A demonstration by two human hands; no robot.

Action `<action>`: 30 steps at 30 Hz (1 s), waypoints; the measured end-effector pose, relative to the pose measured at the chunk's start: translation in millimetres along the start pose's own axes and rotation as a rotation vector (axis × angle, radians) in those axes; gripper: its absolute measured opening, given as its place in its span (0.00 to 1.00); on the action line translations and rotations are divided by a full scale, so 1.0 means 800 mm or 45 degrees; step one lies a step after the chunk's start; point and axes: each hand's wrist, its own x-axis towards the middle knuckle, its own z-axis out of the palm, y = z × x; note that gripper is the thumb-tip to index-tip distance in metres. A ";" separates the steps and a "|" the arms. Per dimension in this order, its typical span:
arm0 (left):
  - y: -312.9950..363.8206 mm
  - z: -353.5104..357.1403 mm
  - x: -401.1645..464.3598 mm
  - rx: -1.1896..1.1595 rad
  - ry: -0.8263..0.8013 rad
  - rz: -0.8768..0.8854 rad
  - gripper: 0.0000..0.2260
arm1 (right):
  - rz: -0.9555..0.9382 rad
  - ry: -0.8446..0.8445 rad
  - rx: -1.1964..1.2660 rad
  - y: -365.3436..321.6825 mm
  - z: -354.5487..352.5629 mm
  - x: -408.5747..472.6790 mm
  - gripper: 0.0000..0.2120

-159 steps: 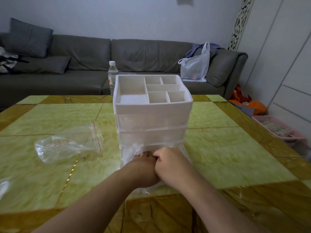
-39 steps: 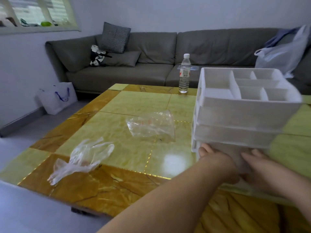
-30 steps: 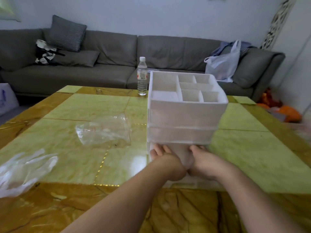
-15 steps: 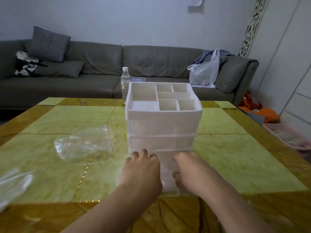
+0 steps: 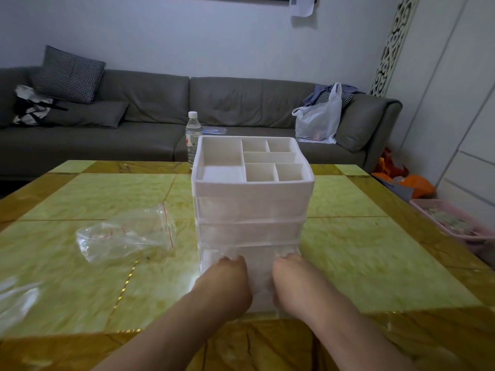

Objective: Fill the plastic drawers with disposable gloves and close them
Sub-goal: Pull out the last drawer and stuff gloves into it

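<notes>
The white plastic drawer organiser [image 5: 251,210] stands mid-table with three translucent drawers under an open compartment tray. Both hands are at the bottom drawer [image 5: 261,279]. My left hand [image 5: 227,279] and my right hand [image 5: 292,279] have their fingers bent over its upper edge. Crinkled clear disposable gloves [image 5: 285,253] stick out there. The fingertips are hidden among that plastic. Another loose clear glove [image 5: 16,298] lies blurred at the table's left edge.
An empty clear zip bag [image 5: 126,234] lies left of the organiser. A water bottle [image 5: 193,137] stands behind it at the table's far edge. Beyond is a grey sofa [image 5: 150,124] with a white plastic bag [image 5: 318,119]. A pink basket [image 5: 452,223] sits on the floor, right.
My hands lay flatter on the bottom drawer's front half a second ago. Now they have slid up to its top edge with fingers bent into the glove plastic. The camera tilted up slightly.
</notes>
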 end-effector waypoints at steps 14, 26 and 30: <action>0.005 -0.009 -0.065 0.168 0.283 0.305 0.11 | 0.005 0.273 0.053 -0.009 -0.022 -0.015 0.06; -0.018 0.008 -0.053 -0.023 0.110 0.253 0.15 | 0.066 -0.176 0.182 -0.002 -0.008 -0.006 0.11; -0.013 0.002 -0.062 0.104 0.139 0.289 0.12 | 0.050 -0.051 0.141 -0.005 -0.013 -0.013 0.06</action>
